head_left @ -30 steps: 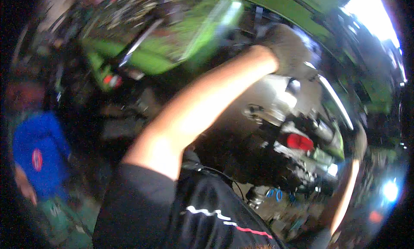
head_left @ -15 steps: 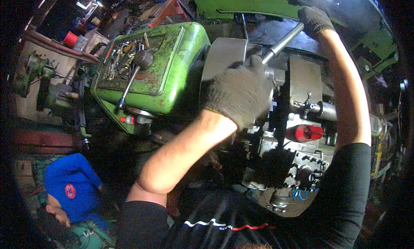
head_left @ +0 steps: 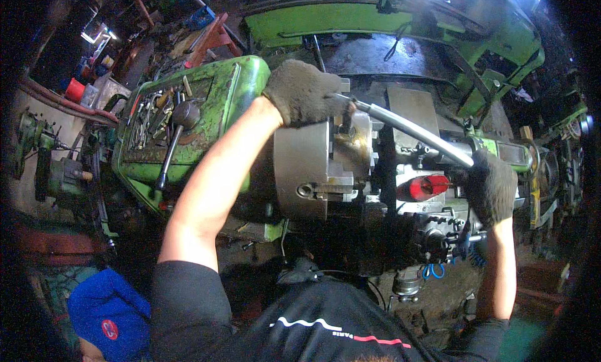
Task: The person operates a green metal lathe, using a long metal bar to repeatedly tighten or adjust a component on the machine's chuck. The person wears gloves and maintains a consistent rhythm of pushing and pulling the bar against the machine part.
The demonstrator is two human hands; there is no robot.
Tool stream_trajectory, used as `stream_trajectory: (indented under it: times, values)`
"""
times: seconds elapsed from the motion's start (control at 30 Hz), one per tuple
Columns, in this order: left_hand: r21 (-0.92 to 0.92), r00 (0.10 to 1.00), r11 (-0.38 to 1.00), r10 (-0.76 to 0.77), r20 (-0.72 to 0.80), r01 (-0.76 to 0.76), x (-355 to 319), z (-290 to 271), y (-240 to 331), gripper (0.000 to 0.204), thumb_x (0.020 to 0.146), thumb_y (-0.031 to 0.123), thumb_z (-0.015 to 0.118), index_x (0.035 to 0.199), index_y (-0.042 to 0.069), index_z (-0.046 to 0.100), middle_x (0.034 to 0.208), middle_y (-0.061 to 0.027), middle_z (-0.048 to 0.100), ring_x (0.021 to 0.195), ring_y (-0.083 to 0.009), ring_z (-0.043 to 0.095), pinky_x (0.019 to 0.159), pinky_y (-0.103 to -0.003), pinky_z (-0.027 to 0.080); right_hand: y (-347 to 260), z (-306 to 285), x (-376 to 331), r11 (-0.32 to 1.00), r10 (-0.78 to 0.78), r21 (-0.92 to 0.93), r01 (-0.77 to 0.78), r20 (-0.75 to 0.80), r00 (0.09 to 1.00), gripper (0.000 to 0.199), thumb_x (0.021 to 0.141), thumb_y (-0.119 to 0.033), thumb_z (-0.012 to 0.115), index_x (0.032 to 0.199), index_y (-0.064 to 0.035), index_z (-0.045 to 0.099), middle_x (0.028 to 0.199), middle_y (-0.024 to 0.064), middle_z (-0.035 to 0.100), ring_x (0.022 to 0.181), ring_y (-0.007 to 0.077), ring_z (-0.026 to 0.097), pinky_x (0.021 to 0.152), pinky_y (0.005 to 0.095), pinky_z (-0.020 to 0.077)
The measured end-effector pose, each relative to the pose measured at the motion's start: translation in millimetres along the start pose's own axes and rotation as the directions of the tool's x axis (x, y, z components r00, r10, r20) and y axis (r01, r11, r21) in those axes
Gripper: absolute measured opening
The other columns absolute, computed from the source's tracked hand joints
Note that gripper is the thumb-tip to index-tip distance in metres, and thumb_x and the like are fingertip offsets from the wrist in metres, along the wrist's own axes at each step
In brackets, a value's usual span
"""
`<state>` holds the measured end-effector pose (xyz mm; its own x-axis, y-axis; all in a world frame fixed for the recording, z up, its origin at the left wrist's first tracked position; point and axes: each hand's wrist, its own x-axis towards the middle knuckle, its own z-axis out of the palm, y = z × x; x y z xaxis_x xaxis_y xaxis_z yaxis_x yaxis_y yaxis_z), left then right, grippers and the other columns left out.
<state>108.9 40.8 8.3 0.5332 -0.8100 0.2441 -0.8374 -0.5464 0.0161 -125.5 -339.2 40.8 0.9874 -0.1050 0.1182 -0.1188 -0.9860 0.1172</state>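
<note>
A green lathe (head_left: pixel 188 121) filled the view, its steel chuck (head_left: pixel 313 168) facing the person and loose tools lying in the tray on the headstock, kept within reach. A long steel bar (head_left: pixel 413 131) ran from the top of the chuck out to the right, held at both ends for leverage. The gloved left hand (head_left: pixel 305 91) was wrapped tight around the bar's chuck end, pressing it home, and the gloved right hand (head_left: pixel 491 185) was closed round the far end.

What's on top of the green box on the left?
Wrenches and small tools lie on the green box, with a black lever sticking up. The left hand and arm cover its right end.
</note>
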Motion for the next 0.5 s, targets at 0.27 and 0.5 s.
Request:
stream_trajectory:
  times: [0.27, 0.5]
  values:
    - [0.033, 0.959, 0.964, -0.267, 0.089, 0.265, -33, -12, 54, 0.043, 0.107, 0.054, 0.057, 0.112, 0.016, 0.076, 0.092, -0.021, 0.077, 0.086, -0.0427, 0.077, 0.072, -0.057, 0.06, 39, 41, 99, 0.957, -0.287, -0.052, 0.285, -0.305, 0.908, 0.023, 0.081, -0.017, 0.08, 0.101, -0.009, 0.074, 0.094, 0.0182, 0.075, 0.091, 0.0443, 0.072, 0.081, 0.0531, 0.0567]
    - [0.151, 0.954, 0.97, -0.217, 0.205, 0.188, -54, -11, 130, 0.024, 0.111, 0.027, 0.056, 0.117, 0.01, 0.071, 0.106, -0.0146, 0.07, 0.093, -0.0386, 0.073, 0.077, -0.05, 0.059, -11, 80, 308, 0.901, -0.401, -0.037, 0.432, -0.45, 0.798, 0.021, 0.091, -0.016, 0.071, 0.108, -0.0051, 0.078, 0.097, 0.0227, 0.076, 0.092, 0.0445, 0.074, 0.075, 0.0531, 0.0586]
